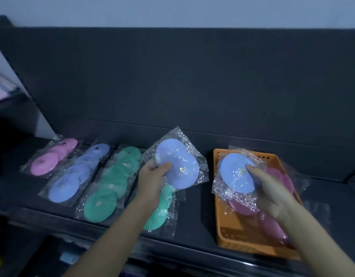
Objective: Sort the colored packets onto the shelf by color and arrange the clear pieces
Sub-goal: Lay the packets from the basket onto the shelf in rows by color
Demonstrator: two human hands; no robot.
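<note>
Mid-sort: left hand (pixel 152 177) grips a blue packet (pixel 177 166) over the green row (pixel 101 204), right hand (pixel 272 193) holds a 2nd blue packet (pixel 235 172) above the basket (pixel 229 230). Next imo: both onto the blue row (pixel 64 188).

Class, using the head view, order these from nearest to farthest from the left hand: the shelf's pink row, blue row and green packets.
1. Green packets, beside and beneath the left hand.
2. Blue row, further left.
3. Pink row, far left.
</note>
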